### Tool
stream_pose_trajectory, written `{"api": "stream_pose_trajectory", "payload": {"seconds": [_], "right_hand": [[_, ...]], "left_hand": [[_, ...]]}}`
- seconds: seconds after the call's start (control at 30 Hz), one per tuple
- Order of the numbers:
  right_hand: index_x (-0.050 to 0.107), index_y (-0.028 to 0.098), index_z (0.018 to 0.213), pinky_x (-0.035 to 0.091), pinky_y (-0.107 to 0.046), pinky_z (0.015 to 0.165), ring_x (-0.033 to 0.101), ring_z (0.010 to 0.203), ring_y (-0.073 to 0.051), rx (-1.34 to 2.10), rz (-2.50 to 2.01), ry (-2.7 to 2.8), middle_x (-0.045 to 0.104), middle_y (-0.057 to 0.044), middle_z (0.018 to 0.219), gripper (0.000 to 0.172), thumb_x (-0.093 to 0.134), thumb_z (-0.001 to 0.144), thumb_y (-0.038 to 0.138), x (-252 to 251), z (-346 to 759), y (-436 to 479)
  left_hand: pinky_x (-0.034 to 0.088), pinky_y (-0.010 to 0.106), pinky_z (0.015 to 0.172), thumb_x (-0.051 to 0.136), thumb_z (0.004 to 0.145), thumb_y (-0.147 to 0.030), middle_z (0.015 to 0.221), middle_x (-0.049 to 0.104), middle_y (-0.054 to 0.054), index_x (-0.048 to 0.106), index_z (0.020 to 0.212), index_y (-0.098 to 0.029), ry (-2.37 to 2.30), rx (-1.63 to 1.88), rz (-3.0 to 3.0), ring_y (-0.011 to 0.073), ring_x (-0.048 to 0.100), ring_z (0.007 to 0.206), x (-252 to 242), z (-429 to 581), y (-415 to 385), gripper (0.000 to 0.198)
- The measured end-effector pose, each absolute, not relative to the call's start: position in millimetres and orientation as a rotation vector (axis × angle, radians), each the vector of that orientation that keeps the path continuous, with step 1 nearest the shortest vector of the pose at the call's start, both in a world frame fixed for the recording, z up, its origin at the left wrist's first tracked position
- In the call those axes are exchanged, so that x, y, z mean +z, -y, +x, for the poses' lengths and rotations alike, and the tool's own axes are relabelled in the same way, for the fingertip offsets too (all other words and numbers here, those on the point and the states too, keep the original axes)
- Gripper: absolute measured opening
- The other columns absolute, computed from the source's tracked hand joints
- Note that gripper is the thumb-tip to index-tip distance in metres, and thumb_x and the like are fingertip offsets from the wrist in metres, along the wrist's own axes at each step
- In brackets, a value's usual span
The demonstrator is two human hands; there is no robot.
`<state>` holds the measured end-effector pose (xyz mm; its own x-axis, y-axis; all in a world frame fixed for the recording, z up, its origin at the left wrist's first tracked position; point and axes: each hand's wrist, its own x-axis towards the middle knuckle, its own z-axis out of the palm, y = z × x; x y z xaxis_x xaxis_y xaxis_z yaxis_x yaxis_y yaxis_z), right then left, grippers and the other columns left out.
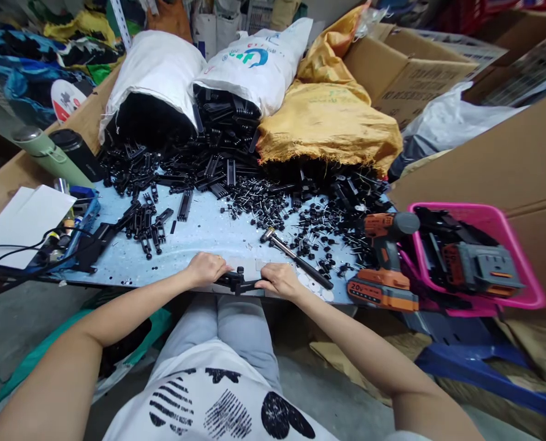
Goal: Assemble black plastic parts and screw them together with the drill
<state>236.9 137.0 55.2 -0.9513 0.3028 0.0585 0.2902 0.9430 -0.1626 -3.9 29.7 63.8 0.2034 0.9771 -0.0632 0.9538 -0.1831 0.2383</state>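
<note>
At the near edge of the tabletop (pixel 203 229), your left hand (pixel 206 268) and right hand (pixel 279 280) pinch opposite ends of a black plastic part (pixel 238 283), fingers curled tight. Steadying it likely means keeping it flat and back from the lip (your lap lies below). A hammer (pixel 295 257) lies just beside your right hand. Bare surface opens ahead, with loose black pieces (pixel 273 208) beyond.

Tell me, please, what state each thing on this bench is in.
left hand: closed on the black plastic part at the table edge.
right hand: closed on the same part's other end.
yellow sack: on its side, mouth open, parts spilling.
cordless drill: unheld, beside the pink basket.
hammer: lying flat, unheld.
</note>
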Motion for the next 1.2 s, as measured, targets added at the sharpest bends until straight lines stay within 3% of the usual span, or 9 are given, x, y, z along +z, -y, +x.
{"api": "stream_pose_trajectory", "payload": {"seconds": [0.17,0.3,0.47,0.63,0.7,0.8,0.93,1.1,1.2], "right_hand": [[0.062,0.015,0.082,0.032,-0.029,0.061,0.058,0.068,-0.022,0.089,-0.792,3.028,0.063,-0.012,0.071,0.056,0.036,0.087,0.064,81.4,214.7,-120.8],[0.054,0.012,0.113,0.035,-0.035,0.078,0.054,0.091,-0.028,-0.014,-0.496,3.014,0.061,-0.016,0.099,0.059,0.053,0.081,0.062,92.3,191.8,-113.5],[0.055,0.011,0.1,0.033,-0.034,0.076,0.051,0.083,-0.025,0.004,-0.276,3.097,0.058,-0.012,0.089,0.04,0.059,0.082,0.046,96.6,181.6,-114.7],[0.055,0.011,0.099,0.032,-0.032,0.073,0.052,0.081,-0.022,0.096,-0.216,3.046,0.059,-0.01,0.087,0.048,0.051,0.084,0.056,100.3,190.3,-119.4],[0.057,0.013,0.09,0.031,-0.03,0.069,0.052,0.076,-0.021,0.1,-0.285,3.037,0.059,-0.009,0.08,0.054,0.043,0.084,0.065,103.4,201.0,-120.6],[0.054,0.015,0.068,0.027,-0.029,0.06,0.047,0.06,-0.016,0.17,-0.324,3.008,0.053,-0.006,0.061,0.065,0.024,0.087,0.07,109.8,221.5,-118.2],[0.046,0.019,0.058,0.026,-0.029,0.054,0.041,0.051,-0.014,0.615,0.065,2.733,0.043,-0.002,0.052,0.071,0.006,0.088,0.068,123.7,234.7,-94.6],[0.04,0.021,0.063,0.032,-0.028,0.052,0.041,0.047,-0.012,1.145,0.418,2.014,0.041,0.001,0.052,0.055,0.015,0.092,0.061,129.2,202.8,-30.5],[0.043,0.024,0.078,0.041,-0.033,0.064,0.05,0.063,-0.016,1.097,0.029,1.588,0.048,-0.002,0.068,0.048,0.018,0.089,0.063,110.6,172.9,-4.4]], "left_hand": [[0.046,0.031,0.066,0.025,0.095,-0.048,0.085,0.07,0.017,0.069,0.084,-0.01,-2.102,0.041,2.071,0.0242,0.067,0.077,69.1,2.8,-28.2,0.059],[0.047,0.032,0.064,0.022,0.096,-0.044,0.085,0.07,0.018,0.07,0.085,-0.008,-2.136,0.022,2.057,0.0257,0.067,0.076,78.0,6.7,-28.6,0.061],[0.046,0.031,0.063,0.021,0.096,-0.044,0.083,0.071,0.016,0.07,0.082,-0.01,-2.114,0.033,2.078,0.0246,0.067,0.076,86.2,7.0,-25.8,0.062],[0.044,0.028,0.061,0.022,0.097,-0.044,0.081,0.071,0.013,0.069,0.08,-0.011,-2.109,0.105,2.129,0.0214,0.066,0.073,81.9,4.0,-22.2,0.06],[0.042,0.027,0.059,0.023,0.097,-0.043,0.076,0.07,0.012,0.068,0.077,-0.012,-2.079,0.174,2.196,0.0196,0.065,0.069,83.7,0.5,-18.2,0.058],[0.039,0.026,0.054,0.024,0.096,-0.046,0.062,0.065,0.01,0.063,0.067,-0.013,-1.919,0.354,2.407,0.0174,0.061,0.059,96.7,-3.5,-6.1,0.059],[0.035,0.024,0.049,0.016,0.096,-0.048,0.05,0.054,0.004,0.055,0.062,-0.015,-1.375,0.909,2.495,0.0128,0.051,0.048,127.3,8.4,20.7,0.061],[0.035,0.024,0.048,0.011,0.095,-0.05,0.048,0.045,0.0,0.048,0.065,-0.018,-0.883,1.499,2.095,0.0111,0.044,0.045,148.4,54.1,49.3,0.058],[0.043,0.026,0.056,0.014,0.094,-0.054,0.061,0.053,0.003,0.055,0.081,-0.018,-0.973,1.757,1.946,0.0134,0.053,0.057,139.7,75.6,54.5,0.055]]}}
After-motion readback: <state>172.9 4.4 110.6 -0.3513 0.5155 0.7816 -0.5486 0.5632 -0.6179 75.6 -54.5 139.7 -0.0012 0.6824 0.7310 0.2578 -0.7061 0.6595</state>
